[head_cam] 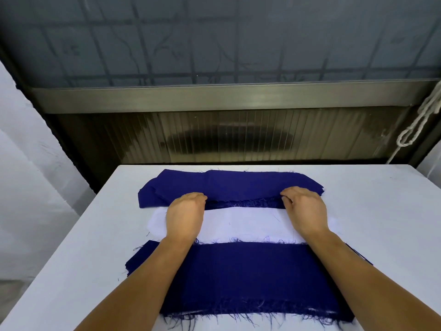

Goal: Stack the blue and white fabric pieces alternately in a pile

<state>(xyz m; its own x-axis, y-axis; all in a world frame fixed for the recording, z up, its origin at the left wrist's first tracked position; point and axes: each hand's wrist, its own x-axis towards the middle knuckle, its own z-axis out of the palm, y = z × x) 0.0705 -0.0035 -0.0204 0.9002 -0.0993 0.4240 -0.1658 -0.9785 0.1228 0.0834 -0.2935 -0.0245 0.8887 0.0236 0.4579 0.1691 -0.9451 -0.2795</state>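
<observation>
Because a blue piece is wanted next, the far blue fabric (229, 185) is pinched at its near edge by curled fingers of both hands — left hand (185, 215), right hand (304, 210) — beyond the white fabric (243, 223) and near blue pile (250, 275) on the desk (393, 211).

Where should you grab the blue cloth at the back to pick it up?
Grab the far blue fabric piece along its frayed near edge, coming from the near side with a hand toward each end. It is long, flat and floppy, so two spread pinches should keep it from sagging. The left hand and right hand are curled at that edge now.
</observation>
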